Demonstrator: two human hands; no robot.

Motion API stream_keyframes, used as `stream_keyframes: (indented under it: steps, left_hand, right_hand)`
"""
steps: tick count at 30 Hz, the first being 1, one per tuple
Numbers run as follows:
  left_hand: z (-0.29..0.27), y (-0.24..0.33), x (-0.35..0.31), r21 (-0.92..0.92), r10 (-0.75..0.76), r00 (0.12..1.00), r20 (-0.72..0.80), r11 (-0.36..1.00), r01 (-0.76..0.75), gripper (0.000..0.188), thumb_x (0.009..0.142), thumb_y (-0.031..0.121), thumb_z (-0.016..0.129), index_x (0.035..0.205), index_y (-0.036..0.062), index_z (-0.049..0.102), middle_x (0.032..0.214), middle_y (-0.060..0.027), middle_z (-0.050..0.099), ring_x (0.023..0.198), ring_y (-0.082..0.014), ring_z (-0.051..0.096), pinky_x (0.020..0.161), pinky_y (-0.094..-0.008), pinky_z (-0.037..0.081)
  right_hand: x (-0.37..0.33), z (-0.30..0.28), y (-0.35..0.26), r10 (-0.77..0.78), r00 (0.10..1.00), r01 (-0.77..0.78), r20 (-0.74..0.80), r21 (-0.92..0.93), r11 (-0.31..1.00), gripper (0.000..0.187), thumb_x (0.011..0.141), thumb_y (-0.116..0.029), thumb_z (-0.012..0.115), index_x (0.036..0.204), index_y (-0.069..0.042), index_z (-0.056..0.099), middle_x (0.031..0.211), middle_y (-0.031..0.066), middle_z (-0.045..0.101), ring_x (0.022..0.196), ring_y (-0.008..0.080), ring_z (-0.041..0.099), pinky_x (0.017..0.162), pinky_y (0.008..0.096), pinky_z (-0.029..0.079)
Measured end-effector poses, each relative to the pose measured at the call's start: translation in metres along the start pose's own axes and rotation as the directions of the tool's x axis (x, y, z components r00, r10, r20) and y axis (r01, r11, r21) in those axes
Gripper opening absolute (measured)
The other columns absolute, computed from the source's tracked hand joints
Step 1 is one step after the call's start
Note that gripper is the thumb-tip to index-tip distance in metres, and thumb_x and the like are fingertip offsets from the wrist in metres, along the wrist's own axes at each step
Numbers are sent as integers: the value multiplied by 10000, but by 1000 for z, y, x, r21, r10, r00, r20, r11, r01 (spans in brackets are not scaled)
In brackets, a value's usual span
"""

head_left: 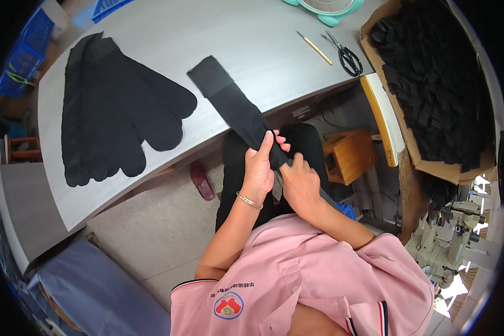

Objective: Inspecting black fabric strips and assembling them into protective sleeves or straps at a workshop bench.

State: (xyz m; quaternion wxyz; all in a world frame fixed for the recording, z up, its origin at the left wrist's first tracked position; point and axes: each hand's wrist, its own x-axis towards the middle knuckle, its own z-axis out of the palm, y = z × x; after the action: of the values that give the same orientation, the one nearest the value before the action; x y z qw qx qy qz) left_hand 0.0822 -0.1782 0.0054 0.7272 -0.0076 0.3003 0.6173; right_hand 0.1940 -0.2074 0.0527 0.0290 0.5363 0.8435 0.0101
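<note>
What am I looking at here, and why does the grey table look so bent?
This is no machine: a person wears a wide fisheye camera on the head, looking down at their own two hands. That lens bends straight edges near the rim, so the flat grey table looks curved.

The person, in a pink shirt, holds a long black sock between both hands. The left hand, with a thin bracelet on the wrist, grips it from the side, and the right hand holds its near end. The sock's far end lies on the table.

To the left lies a pile of black socks, spread flat. Farther back are scissors and a thin wooden stick. On the right, a cardboard box holds many more black pieces.
</note>
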Motion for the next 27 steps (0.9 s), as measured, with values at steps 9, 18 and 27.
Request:
stream_keyframes:
  steps: [9, 18, 27]
  left_hand:
    - [8, 10, 2, -28, 0, 999, -51, 1000, -1, 302, 984, 314, 653, 1040, 19, 624, 862, -44, 645, 816, -147, 635, 785, -287, 536]
    - [6, 3, 7, 122, 63, 997, 39, 990, -67, 306, 983, 333, 650, 1061, 39, 614, 933, -55, 657, 924, -143, 628, 902, -302, 494]
    - [8, 8, 4, -47, -7, 999, -54, 999, 4, 308, 982, 280, 647, 1107, 3, 594, 958, -84, 653, 852, -205, 654, 844, -397, 578]
  right_hand:
    - [7, 3, 3, -36, 998, 39, -59, 65, 997, 524, 734, -40, 671, 1231, -191, 602, 1047, 192, 544, 807, 320, 653, 618, 388, 546]
    - [49, 27, 0, 55, 990, -63, -128, -58, 996, 181, 783, -117, 654, 964, -105, 662, 957, 114, 544, 755, 236, 631, 573, 346, 525]
    - [-9, 0, 4, 9, 993, -12, -116, -21, 1000, 334, 766, -101, 681, 1087, -193, 669, 1049, 138, 529, 797, 234, 615, 605, 336, 510]
